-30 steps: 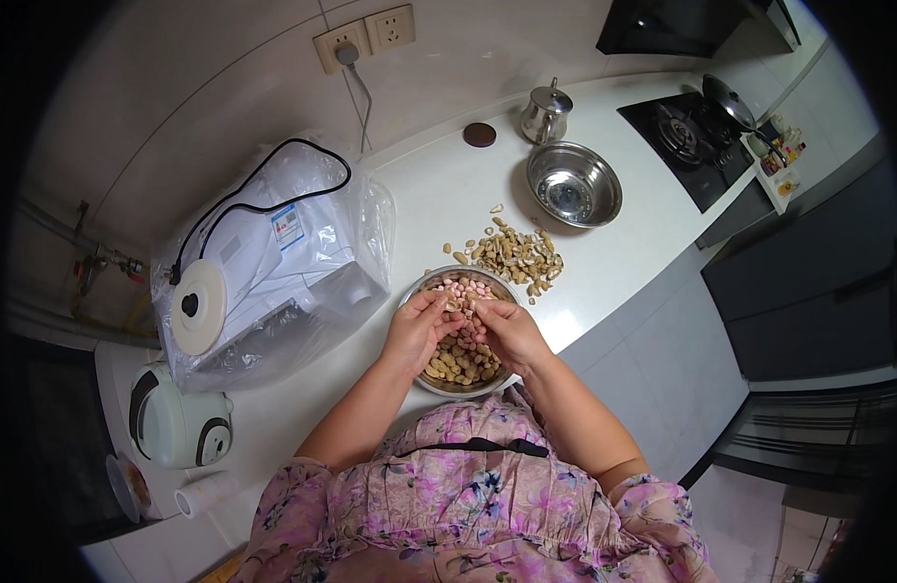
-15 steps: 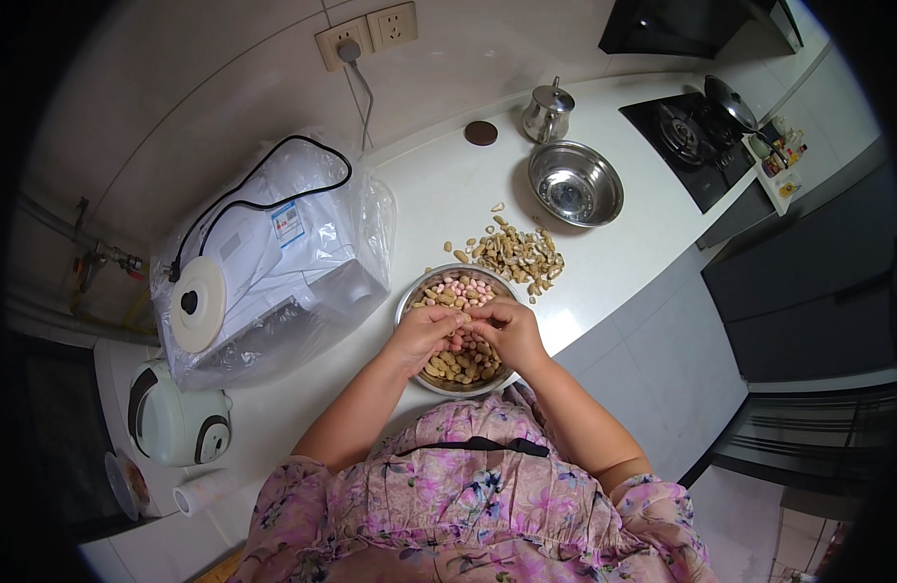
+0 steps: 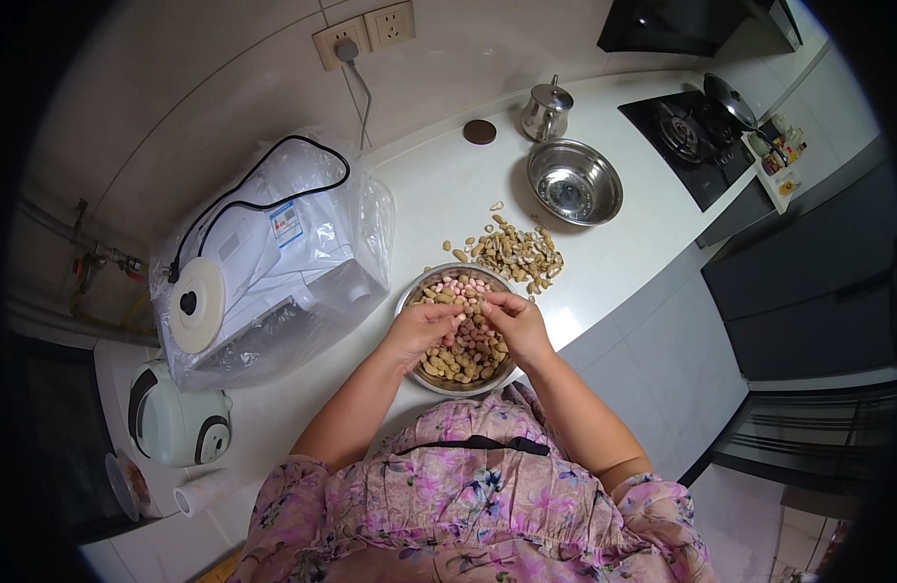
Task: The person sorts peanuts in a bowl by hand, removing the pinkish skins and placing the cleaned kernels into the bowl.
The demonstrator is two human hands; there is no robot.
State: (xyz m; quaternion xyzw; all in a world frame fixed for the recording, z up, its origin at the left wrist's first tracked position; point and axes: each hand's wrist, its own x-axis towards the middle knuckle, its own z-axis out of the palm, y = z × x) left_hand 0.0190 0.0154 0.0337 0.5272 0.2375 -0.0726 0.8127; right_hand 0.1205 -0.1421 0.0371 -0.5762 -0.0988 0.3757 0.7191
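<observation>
Pinching one peanut [image 3: 471, 309], both hands [image 3: 424, 325] [image 3: 518, 325] hover over the peanut-filled steel bowl [image 3: 410, 294].

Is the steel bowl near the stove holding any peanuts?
No, the steel bowl near the stove shows only its bare shiny bottom.

bowl [image 3: 414, 294] partly hidden by hands, held item unclear

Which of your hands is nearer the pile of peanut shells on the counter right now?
Right. The right hand is over the peanut bowl on the side next to the shell pile. The left hand is over the bowl's far side.
</observation>
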